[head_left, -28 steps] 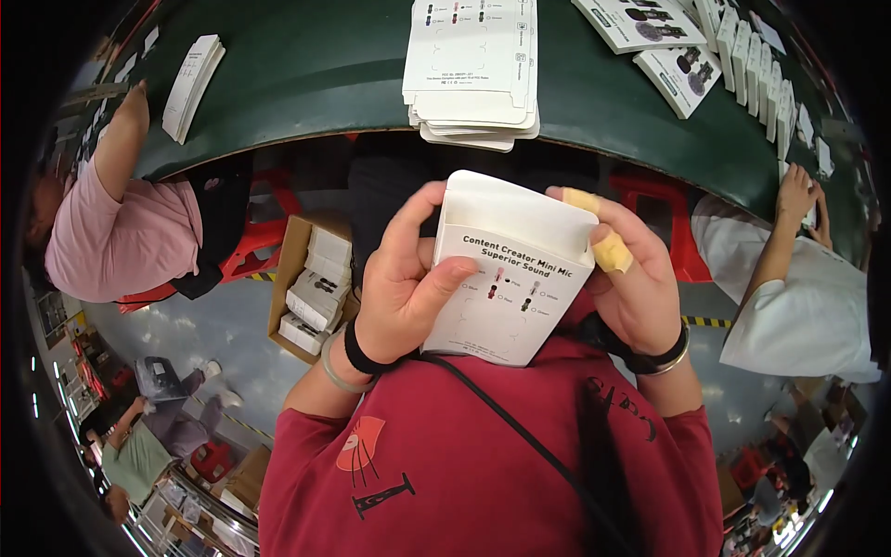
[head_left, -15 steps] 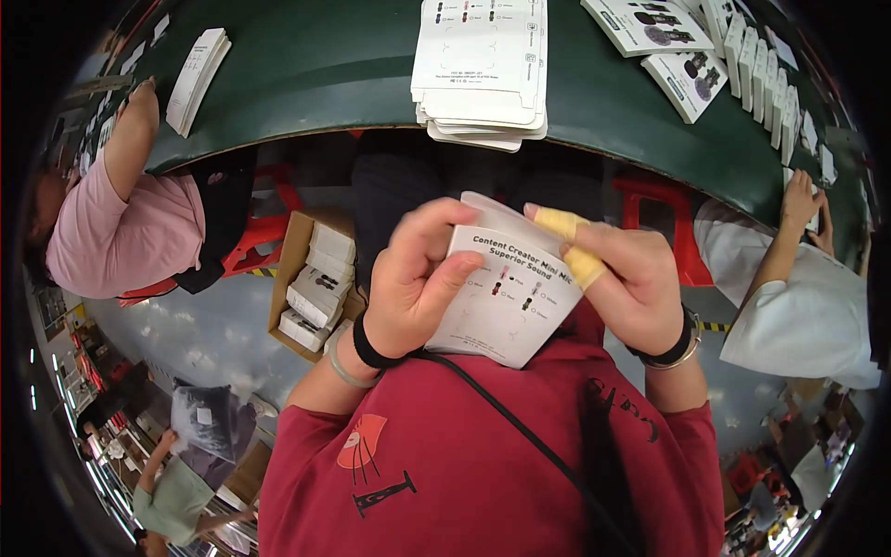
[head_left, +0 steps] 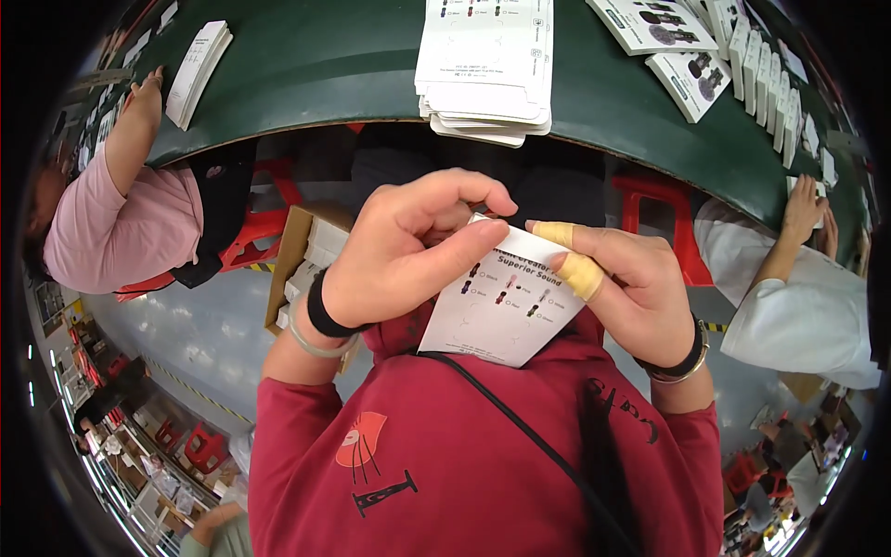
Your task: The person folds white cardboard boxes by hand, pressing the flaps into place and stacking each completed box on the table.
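Left hand [head_left: 394, 251] and right hand [head_left: 642, 295] pinch box [head_left: 492, 320] by top flap [head_left: 531, 244]; uneven thumb pressure could crease it, loose pinch let it spring open.

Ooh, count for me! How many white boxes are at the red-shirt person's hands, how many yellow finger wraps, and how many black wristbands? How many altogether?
White box: 1
Yellow finger wraps: 2
Black wristbands: 2
Total: 5
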Tool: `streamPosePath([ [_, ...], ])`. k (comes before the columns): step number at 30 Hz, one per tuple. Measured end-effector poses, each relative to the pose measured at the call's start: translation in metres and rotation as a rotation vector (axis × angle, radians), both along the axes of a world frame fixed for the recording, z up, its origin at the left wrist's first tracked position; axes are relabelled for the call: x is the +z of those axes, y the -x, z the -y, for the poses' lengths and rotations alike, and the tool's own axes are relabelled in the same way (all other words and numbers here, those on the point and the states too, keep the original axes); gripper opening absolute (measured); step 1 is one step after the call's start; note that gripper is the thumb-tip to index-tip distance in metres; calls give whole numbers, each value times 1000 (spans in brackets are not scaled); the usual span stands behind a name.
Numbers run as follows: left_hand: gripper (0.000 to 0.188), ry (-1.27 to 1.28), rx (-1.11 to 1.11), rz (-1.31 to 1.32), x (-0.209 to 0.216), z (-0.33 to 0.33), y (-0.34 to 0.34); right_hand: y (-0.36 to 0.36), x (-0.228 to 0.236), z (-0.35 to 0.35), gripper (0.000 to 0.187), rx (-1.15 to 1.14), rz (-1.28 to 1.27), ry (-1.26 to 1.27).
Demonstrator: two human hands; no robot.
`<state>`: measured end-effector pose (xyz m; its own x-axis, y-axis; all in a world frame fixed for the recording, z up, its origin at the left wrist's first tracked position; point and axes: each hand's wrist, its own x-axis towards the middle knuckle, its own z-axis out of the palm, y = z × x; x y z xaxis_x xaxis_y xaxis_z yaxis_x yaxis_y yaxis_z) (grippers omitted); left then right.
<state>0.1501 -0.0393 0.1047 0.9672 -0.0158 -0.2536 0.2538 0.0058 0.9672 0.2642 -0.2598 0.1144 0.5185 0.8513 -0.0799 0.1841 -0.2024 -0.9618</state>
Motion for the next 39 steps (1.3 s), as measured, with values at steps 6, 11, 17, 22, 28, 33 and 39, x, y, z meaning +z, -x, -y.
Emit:
streamPosePath([
  [6, 6, 59, -60, -58, 8, -2, -19, -4, 9, 0, 25, -3, -183, 63],
  [11, 5, -165, -33, 167, -8, 1, -6, -3, 3, 0, 22, -42, -382, 104],
  [17, 7, 212, 132, -150, -20, 1, -16, -7, -5, -10, 19, -115, -713, 77],
  [22, 12, 72, 56, 87, -24, -1, -18, -12, -5, -6, 16, -98, -707, 74],
  [28, 12, -184, 63, 212, -29, 3, -9, -6, -21, 1, 12, -96, -640, -38],
  [33, 13, 199, 101, -57, -34, 0, -21, -8, -21, 3, 12, -111, -721, -51],
  [39, 18, -160, 93, 462, -43, 13, -8, -8, -11, 11, 6, -66, -532, -47],
])
